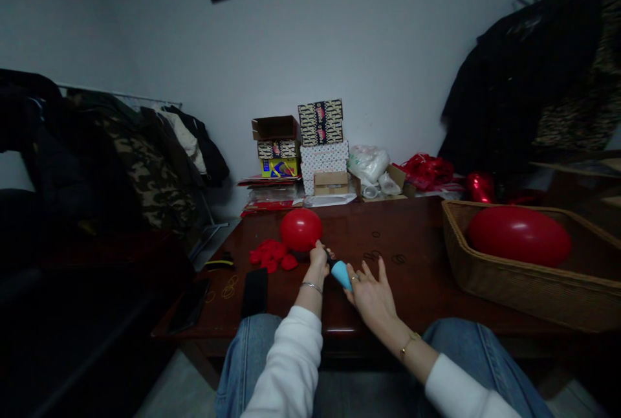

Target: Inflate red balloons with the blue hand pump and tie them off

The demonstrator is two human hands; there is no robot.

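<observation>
A round, partly inflated red balloon (301, 230) sits above the table, and my left hand (319, 257) is closed at its neck. The neck meets the black tip of a light-blue hand balloon pump (341, 274); my left fingers hide the exact joint. My right hand (373, 295) grips the pump's blue end between thumb and index finger, its other fingers stretched out over the table. Left of my left hand lies a pile of flat red balloons (272, 254). Several dark rubber bands (372, 255) lie beyond my right fingers.
On the right, a wicker basket (524, 298) holds a large red balloon (519, 235). A dark phone-like slab (255, 292), yellow bands (229, 286) and a black-and-yellow tool (220, 263) lie left on the brown table (412, 298). Boxes (324, 162) are stacked against the wall.
</observation>
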